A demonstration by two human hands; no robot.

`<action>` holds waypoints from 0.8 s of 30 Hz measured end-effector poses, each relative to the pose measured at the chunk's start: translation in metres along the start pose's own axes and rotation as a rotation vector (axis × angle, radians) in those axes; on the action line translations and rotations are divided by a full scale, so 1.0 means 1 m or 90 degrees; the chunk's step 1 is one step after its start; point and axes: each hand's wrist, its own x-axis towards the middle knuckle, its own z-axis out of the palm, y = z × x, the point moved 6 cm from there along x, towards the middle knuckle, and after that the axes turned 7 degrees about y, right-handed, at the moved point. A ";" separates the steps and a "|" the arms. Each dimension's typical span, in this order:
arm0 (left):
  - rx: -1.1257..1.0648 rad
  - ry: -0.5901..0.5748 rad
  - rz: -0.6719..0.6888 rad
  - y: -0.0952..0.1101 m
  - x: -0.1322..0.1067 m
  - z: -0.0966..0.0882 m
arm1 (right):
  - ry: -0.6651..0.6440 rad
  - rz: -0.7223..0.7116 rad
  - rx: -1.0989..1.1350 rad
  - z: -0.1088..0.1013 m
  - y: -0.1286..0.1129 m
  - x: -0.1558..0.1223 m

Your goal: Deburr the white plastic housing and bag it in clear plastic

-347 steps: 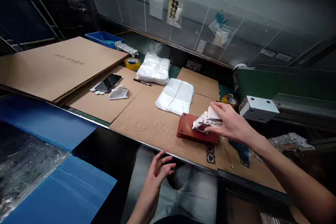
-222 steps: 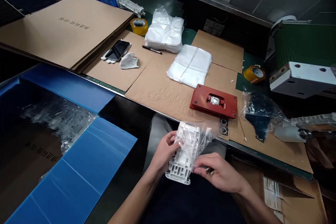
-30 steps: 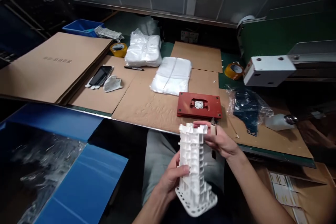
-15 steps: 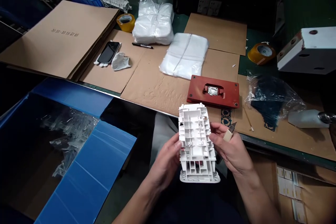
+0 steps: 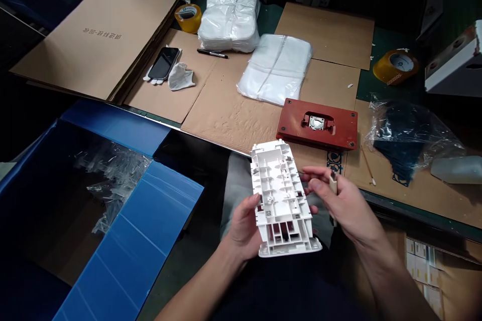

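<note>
A white plastic housing (image 5: 277, 173), ribbed inside, is held tilted in front of me over my lap. My left hand (image 5: 243, 228) grips its left edge, thumb on top and the other fingers hidden beneath. Beside the right edge is my right hand (image 5: 350, 205), with a small beige-handled knife (image 5: 333, 186) held in it. That hand's thumb and forefinger are close to the housing; whether they touch it I cannot tell. Just beyond, on the table, lies a red fixture block (image 5: 293, 123) with a small silvery square part (image 5: 316, 123) in its recess.
Stacks of clear plastic bags (image 5: 276, 67), a phone (image 5: 164, 63) on white gloves and tape rolls (image 5: 396, 66) lie on the cardboard-covered table. A blue box (image 5: 165, 210) with plastic wrappings stands at lower left. A cotton swab (image 5: 368, 165) and translucent bottle (image 5: 457, 169) lie right.
My right hand has drawn away from the housing's right edge and turned, bringing the knife upright. The housing is tilted a little more in my left hand. The whole view has shifted slightly.
</note>
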 end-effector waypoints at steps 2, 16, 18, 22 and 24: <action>-0.009 -0.009 0.005 0.002 -0.003 0.002 | 0.046 -0.015 -0.069 -0.016 0.002 0.003; -0.060 -0.144 -0.118 -0.009 -0.017 0.027 | 0.053 0.065 -0.121 -0.037 0.014 -0.004; -0.073 -0.140 -0.145 -0.011 -0.020 0.030 | 0.046 0.057 -0.111 -0.034 0.013 -0.005; -0.123 -0.153 -0.229 -0.016 -0.028 0.039 | 0.002 0.051 -0.087 -0.028 0.016 -0.005; -0.130 -0.156 -0.252 -0.019 -0.032 0.043 | -0.009 0.052 -0.074 -0.027 0.017 -0.006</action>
